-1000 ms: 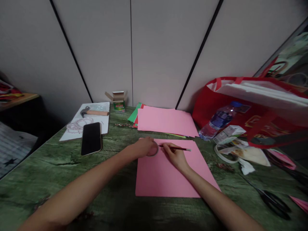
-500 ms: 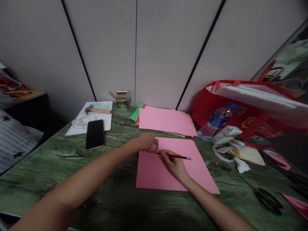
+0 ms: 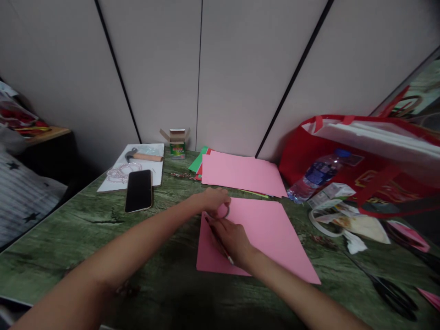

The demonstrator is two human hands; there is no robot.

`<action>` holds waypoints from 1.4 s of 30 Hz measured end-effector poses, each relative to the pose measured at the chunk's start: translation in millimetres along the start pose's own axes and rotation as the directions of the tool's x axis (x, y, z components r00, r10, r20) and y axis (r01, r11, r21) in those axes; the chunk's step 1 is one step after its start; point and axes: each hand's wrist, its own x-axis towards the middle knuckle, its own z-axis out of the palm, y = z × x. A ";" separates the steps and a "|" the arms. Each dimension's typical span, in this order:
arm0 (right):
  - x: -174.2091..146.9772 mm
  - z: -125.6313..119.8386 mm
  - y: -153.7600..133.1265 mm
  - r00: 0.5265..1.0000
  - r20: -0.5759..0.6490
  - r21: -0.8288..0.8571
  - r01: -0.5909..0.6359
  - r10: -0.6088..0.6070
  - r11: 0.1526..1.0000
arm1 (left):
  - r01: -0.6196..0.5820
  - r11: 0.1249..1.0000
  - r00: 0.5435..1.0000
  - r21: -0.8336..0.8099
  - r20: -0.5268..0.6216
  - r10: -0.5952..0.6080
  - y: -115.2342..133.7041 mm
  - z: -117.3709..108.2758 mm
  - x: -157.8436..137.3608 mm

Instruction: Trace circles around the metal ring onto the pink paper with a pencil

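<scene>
Ring: the grey ring (image 3: 228, 212) lies near the far left corner of the pink sheet (image 3: 271, 233), partly hidden by fingers; best pressed flat, since so slim a rim would probably skid under a sideways push.
Left hand: the left hand (image 3: 216, 200) bends its fingers down onto the ring; whether they pinch it or only press, I cannot tell. Fingertips set well inside the rim would likely leave its outer edge free.
Pencil: the pencil (image 3: 220, 246) slants across the sheet, its tip just below the left hand, near the sheet's left edge; contact with the paper is too small to tell. A steeper hold, point snug against the rim, should give a truer line.
Right hand: the right hand (image 3: 235, 240) pinches the pencil near its tip, close beside the left; light, even pressure seems wise so the ring is not nudged.
Sheet: it lies flat on the green counter (image 3: 85, 233); a steady forearm should help stop it turning.
Beyond: the paper stack (image 3: 244, 172) rests just past the sheet, the phone (image 3: 139, 191) to the left, the scissors (image 3: 395, 295) well apart on the right.
</scene>
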 end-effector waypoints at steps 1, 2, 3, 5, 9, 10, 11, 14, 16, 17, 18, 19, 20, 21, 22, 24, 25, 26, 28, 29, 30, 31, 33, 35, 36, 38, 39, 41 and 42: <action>2.5 -1.1 -1.7 0.999 0.034 -0.041 -0.016 0.017 0.999 | -0.002 1.000 1.000 0.001 0.000 0.002 -0.1 -0.2 0.1; 4.8 -2.5 -3.5 0.998 0.063 -0.075 -0.022 0.027 0.997 | -0.004 1.000 1.000 0.001 -0.001 0.004 -0.1 -0.5 0.0; 7.0 -4.1 -5.2 0.995 0.092 -0.103 -0.024 0.034 0.994 | -0.007 1.000 1.000 0.002 -0.002 0.007 0.0 -0.9 -0.2; 10.8 -7.3 -8.6 0.989 0.144 -0.146 -0.024 0.045 0.989 | -0.012 1.000 1.000 0.003 -0.003 0.012 0.1 -1.4 -0.6; 16.6 -11.0 -15.6 0.977 0.205 -0.208 -0.018 0.062 0.978 | -0.018 1.000 1.000 0.006 -0.005 0.018 0.1 -1.7 -1.1; 17.8 -11.3 -17.2 0.974 0.215 -0.218 -0.019 0.067 0.976 | -0.019 1.000 1.000 0.008 -0.005 0.019 0.2 -1.7 -1.2; 19.0 -11.6 -18.6 0.972 0.223 -0.226 -0.019 0.071 0.974 | -0.018 1.000 1.000 0.009 -0.004 0.018 0.3 -1.9 -1.2; 22.2 -11.9 -21.7 0.969 0.234 -0.244 -0.019 0.078 0.970 | -0.013 1.000 1.000 0.012 0.000 0.013 1.1 -2.8 -1.1; 23.7 -11.8 -22.9 0.969 0.234 -0.253 -0.013 0.074 0.967 | -0.010 1.000 1.000 0.011 0.005 0.010 1.4 -3.1 -0.9; 24.3 -11.7 -23.5 0.970 0.230 -0.259 -0.011 0.073 0.966 | -0.010 1.000 1.000 0.010 0.007 0.010 1.3 -3.1 -0.8; 24.7 -11.4 -24.1 0.972 0.226 -0.265 -0.008 0.070 0.964 | -0.011 1.000 1.000 0.010 0.009 0.011 1.2 -3.0 -0.5; 24.9 -10.9 -24.8 0.974 0.219 -0.272 -0.003 0.064 0.962 | -0.012 1.000 1.000 0.009 0.010 0.011 0.9 -2.7 -0.3; 25.1 -10.2 -25.6 0.976 0.208 -0.280 0.002 0.059 0.960 | -0.012 1.000 1.000 0.008 0.011 0.012 0.6 -2.4 -0.1; 25.1 -9.2 -26.5 0.979 0.197 -0.286 0.006 0.052 0.958 | -0.011 1.000 1.000 0.007 0.013 0.011 0.3 -2.1 0.2; 25.1 -8.1 -27.6 0.982 0.184 -0.291 0.008 0.048 0.957 | -0.011 1.000 1.000 0.006 0.014 0.011 0.2 -1.9 0.3; 24.8 -5.1 -29.7 0.987 0.155 -0.299 0.004 0.044 0.954 | -0.010 1.000 1.000 0.004 0.016 0.010 0.5 -2.3 0.1; 24.8 -3.5 -30.8 0.989 0.139 -0.305 0.004 0.040 0.952 | -0.009 1.000 1.000 0.003 0.017 0.009 0.9 -2.9 -0.2; 24.8 -1.8 -31.7 0.992 0.123 -0.314 0.008 0.032 0.949 | -0.007 1.000 1.000 0.002 0.018 0.007 1.5 -3.7 -0.6; 25.6 1.2 -33.4 0.996 0.093 -0.340 0.025 0.007 0.940 | -0.004 1.000 1.000 -0.001 0.020 0.004 2.7 -5.4 -1.5; 26.4 2.4 -34.1 0.997 0.082 -0.353 0.034 -0.006 0.935 | -0.003 1.000 1.000 -0.002 0.023 0.003 3.2 -6.1 -1.9; 27.4 3.2 -34.6 0.997 0.075 -0.362 0.041 -0.014 0.931 | -0.003 1.000 1.000 -0.003 0.026 0.003 3.5 -6.6 -2.2; 28.5 3.7 -35.1 0.997 0.071 -0.369 0.040 -0.015 0.929 | -0.004 1.000 1.000 -0.003 0.028 0.004 3.6 -6.8 -2.4; 30.3 3.8 -35.8 0.997 0.072 -0.372 0.034 -0.008 0.927 | -0.005 1.000 0.999 -0.003 0.031 0.005 3.3 -6.7 -2.3; 30.6 3.1 -36.0 0.997 0.075 -0.368 0.037 -0.010 0.929 | -0.001 1.000 1.000 -0.003 0.030 0.002 3.0 -6.0 -1.9; 30.0 2.7 -36.1 0.997 0.080 -0.365 0.044 -0.015 0.930 | 0.002 1.000 1.000 -0.002 0.028 -0.002 2.9 -5.7 -1.7; 27.2 1.9 -36.1 0.995 0.099 -0.355 0.047 -0.013 0.934 | 0.009 1.000 1.000 -0.002 0.026 -0.008 3.2 -5.6 -1.8; 25.2 1.4 -36.1 0.994 0.110 -0.350 0.041 -0.002 0.936 | 0.011 1.000 1.000 -0.001 0.026 -0.011 3.5 -5.7 -2.0; 20.8 0.1 -36.2 0.991 0.134 -0.335 0.023 0.024 0.942 | 0.011 1.000 1.000 0.001 0.028 -0.011 4.3 -6.5 -2.9; 18.4 -0.8 -36.1 0.989 0.143 -0.325 0.020 0.028 0.945 | 0.010 1.000 1.000 0.003 0.029 -0.010 4.8 -7.1 -3.4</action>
